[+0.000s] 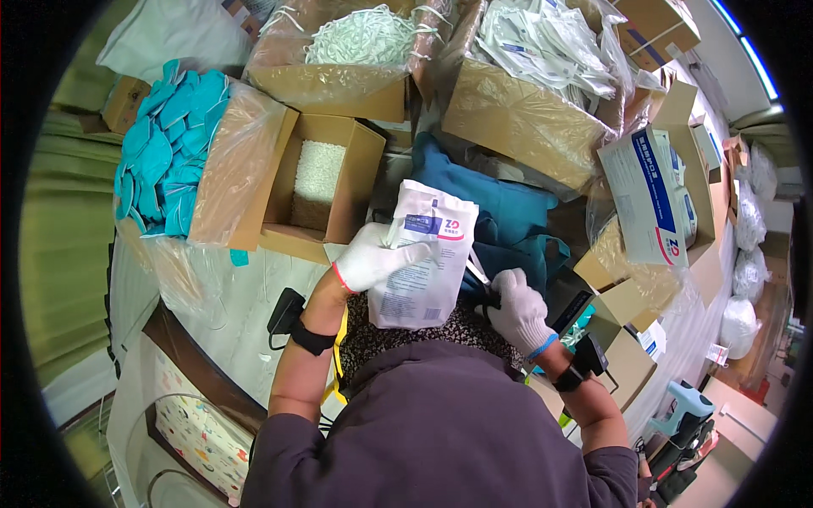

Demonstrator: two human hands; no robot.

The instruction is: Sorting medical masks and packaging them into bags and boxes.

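Observation:
My left hand, in a white knit glove with a red cuff edge, holds a white printed pouch upright before my lap. Its thumb lies across the pouch's front. Just right of the pouch, my right hand, in a white glove with a blue cuff edge, is closed round the dark handles of what look like scissors. Their pale metal blades point up and left, beside the pouch's right edge. Whether the blades touch the pouch I cannot tell. Dark teal cloth lies behind both hands.
Teal masks heap over a carton at left, beside a box of small white pieces. Farther back stand cartons of white straps and flat white pouches. At right, an open printed box holds more pouches.

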